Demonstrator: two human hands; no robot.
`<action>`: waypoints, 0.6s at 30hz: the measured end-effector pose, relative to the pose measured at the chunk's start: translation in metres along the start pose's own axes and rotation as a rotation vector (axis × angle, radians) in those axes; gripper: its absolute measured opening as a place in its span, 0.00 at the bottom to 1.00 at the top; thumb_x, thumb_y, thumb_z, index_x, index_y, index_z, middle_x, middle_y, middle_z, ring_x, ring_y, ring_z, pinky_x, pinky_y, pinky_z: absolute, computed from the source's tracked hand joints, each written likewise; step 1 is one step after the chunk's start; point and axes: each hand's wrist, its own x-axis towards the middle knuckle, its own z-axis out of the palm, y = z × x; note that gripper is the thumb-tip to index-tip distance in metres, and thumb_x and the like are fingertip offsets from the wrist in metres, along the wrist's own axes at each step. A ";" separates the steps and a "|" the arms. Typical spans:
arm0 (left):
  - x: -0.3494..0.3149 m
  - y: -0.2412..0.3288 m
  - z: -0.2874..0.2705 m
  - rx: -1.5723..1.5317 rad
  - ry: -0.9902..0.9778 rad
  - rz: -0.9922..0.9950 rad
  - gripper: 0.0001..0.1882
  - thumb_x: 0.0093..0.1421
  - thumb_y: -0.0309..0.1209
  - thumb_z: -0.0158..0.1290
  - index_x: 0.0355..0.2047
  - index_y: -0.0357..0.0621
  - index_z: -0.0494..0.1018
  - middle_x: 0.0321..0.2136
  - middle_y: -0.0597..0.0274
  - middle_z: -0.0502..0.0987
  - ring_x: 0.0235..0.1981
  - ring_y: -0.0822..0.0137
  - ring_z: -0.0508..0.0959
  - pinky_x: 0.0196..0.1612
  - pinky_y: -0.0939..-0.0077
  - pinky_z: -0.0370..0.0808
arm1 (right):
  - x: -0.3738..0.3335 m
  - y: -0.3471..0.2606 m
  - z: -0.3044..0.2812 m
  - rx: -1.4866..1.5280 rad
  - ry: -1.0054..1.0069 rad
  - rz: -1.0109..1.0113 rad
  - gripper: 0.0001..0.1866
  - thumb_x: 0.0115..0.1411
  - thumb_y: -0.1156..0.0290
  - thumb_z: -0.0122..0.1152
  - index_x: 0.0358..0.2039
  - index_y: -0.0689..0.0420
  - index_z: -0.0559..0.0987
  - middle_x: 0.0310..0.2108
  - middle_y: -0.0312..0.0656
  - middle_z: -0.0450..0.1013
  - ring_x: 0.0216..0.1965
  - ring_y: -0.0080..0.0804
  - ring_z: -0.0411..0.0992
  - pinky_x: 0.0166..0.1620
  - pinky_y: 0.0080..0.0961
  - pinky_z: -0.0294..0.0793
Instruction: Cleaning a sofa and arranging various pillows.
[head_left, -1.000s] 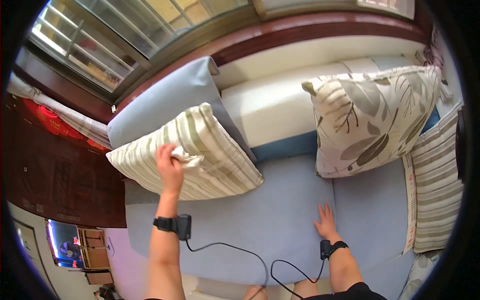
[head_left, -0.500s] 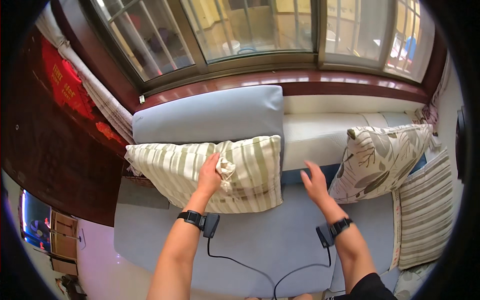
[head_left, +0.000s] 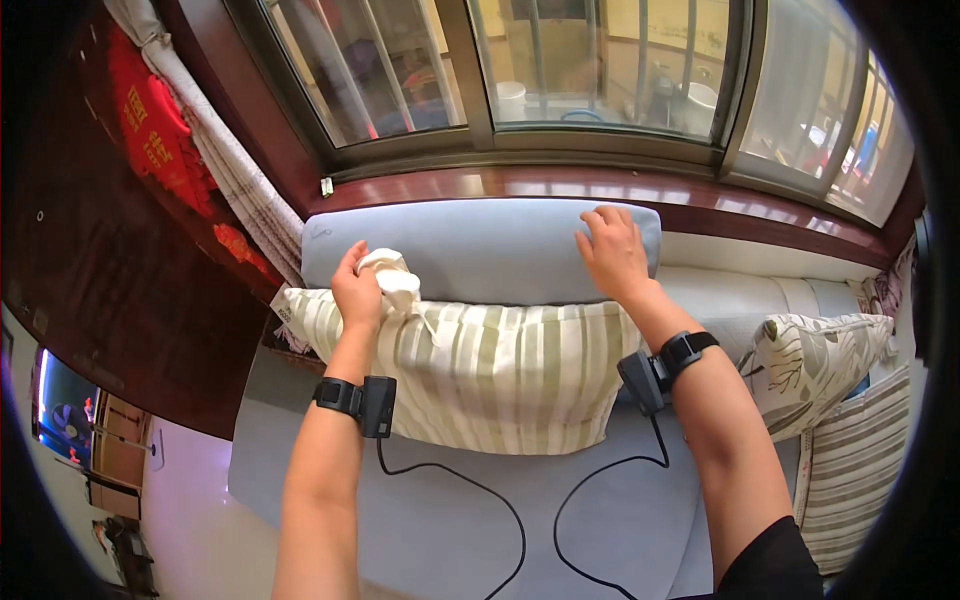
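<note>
My left hand (head_left: 357, 289) is closed on a bunched white cloth (head_left: 392, 276), with a thin string end hanging from it. It is just above the upper left edge of a green-and-cream striped pillow (head_left: 500, 365), which leans against the light blue-grey back cushion (head_left: 470, 240). Against the right part of that back cushion is my right hand (head_left: 614, 250), fingers slightly bent and apart, holding nothing. Both wrists wear black straps with small dark boxes and cables.
The blue-grey sofa seat (head_left: 430, 520) lies below the pillow. On the right are a leaf-patterned pillow (head_left: 815, 365) and a brown-striped cushion (head_left: 860, 450). A dark red window sill (head_left: 560, 183) runs behind the sofa. A dark wooden surface (head_left: 130, 300) with red cloth is at left.
My left hand has lifted the white cloth off the striped pillow's front, up and left. From beside the pillow, my right hand has moved up to the back cushion. The view has shifted.
</note>
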 end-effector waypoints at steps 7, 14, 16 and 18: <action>-0.003 0.024 0.116 0.274 -0.583 0.565 0.22 0.50 0.17 0.38 0.46 0.34 0.68 0.46 0.43 0.71 0.48 0.49 0.70 0.54 0.64 0.64 | 0.021 0.013 0.047 -0.125 0.084 0.089 0.08 0.53 0.65 0.54 0.33 0.53 0.74 0.38 0.39 0.69 0.46 0.38 0.64 0.47 0.35 0.62; 0.043 0.000 0.120 0.658 -0.658 0.881 0.22 0.49 0.20 0.44 0.47 0.39 0.70 0.47 0.49 0.72 0.50 0.52 0.68 0.53 0.61 0.65 | 0.020 0.016 0.061 -0.056 0.194 0.091 0.06 0.51 0.70 0.52 0.31 0.52 0.73 0.36 0.37 0.68 0.43 0.36 0.64 0.48 0.34 0.60; 0.077 -0.018 0.090 0.624 -0.547 0.458 0.20 0.50 0.24 0.46 0.46 0.42 0.71 0.41 0.49 0.75 0.47 0.51 0.71 0.51 0.61 0.66 | 0.019 0.018 0.063 -0.066 0.192 0.091 0.06 0.51 0.70 0.52 0.31 0.52 0.73 0.36 0.37 0.68 0.43 0.36 0.64 0.48 0.34 0.60; 0.125 -0.055 0.045 0.737 -0.416 0.542 0.14 0.52 0.25 0.46 0.40 0.46 0.74 0.36 0.49 0.75 0.42 0.49 0.72 0.47 0.59 0.69 | 0.018 0.019 0.064 -0.072 0.196 0.091 0.07 0.51 0.70 0.52 0.32 0.52 0.73 0.37 0.37 0.68 0.44 0.37 0.64 0.48 0.34 0.60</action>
